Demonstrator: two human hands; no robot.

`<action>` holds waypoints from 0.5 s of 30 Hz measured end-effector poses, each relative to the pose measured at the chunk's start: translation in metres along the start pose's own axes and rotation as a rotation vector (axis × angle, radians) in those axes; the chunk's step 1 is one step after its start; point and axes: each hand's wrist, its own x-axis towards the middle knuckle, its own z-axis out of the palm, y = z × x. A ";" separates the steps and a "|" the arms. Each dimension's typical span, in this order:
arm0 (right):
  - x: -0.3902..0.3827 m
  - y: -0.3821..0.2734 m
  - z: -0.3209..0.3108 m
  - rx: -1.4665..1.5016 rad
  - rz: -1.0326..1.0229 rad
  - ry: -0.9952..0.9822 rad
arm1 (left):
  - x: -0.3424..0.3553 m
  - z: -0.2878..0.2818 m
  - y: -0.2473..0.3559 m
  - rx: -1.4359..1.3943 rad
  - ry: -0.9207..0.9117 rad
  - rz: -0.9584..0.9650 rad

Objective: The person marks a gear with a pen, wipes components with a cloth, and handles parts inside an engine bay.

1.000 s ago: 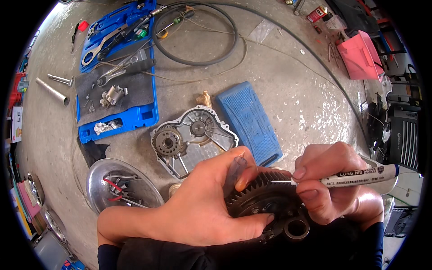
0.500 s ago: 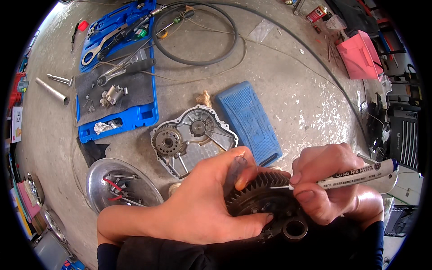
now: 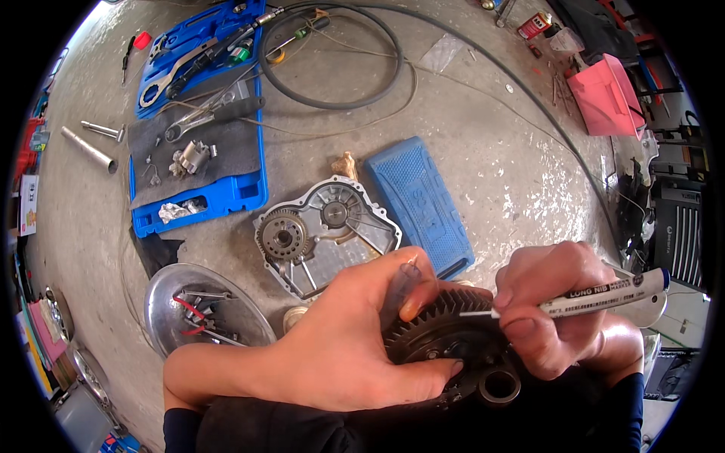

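My left hand (image 3: 362, 340) grips a dark, toothed gear (image 3: 445, 325) close to my body, with the thumb across its face and the fingers over its rim. A steel ring-shaped bore (image 3: 499, 385) shows at the gear's lower right. In my right hand (image 3: 547, 309) is a white marker pen (image 3: 596, 297) with a dark blue end, held between thumb and fingers. Its long thin tip points left, over the teeth near the gear's upper edge; whether it touches them I cannot tell. Beyond my hands lies a metal housing (image 3: 332, 241) with a smaller gear (image 3: 283, 235) in it.
A blue case (image 3: 421, 204) lies beside the housing. At left are a metal bowl (image 3: 162, 302) holding tools and an open blue toolbox (image 3: 238, 198) with wrenches and a cloth. A coiled black hose (image 3: 332, 106) and a pink bin (image 3: 604, 94) are farther off on the concrete floor.
The gear and the marker have shifted very slightly to the right along with my right hand. Both hands keep the same hold.
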 end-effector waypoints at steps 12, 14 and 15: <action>-0.004 0.003 -0.003 0.032 -0.060 -0.102 | 0.001 0.003 -0.002 -0.066 -0.042 0.043; -0.002 0.007 0.001 0.007 -0.073 -0.055 | -0.001 0.003 -0.003 -0.036 0.008 0.035; -0.002 0.007 0.000 -0.005 -0.076 -0.038 | 0.000 0.003 -0.003 -0.035 0.009 0.034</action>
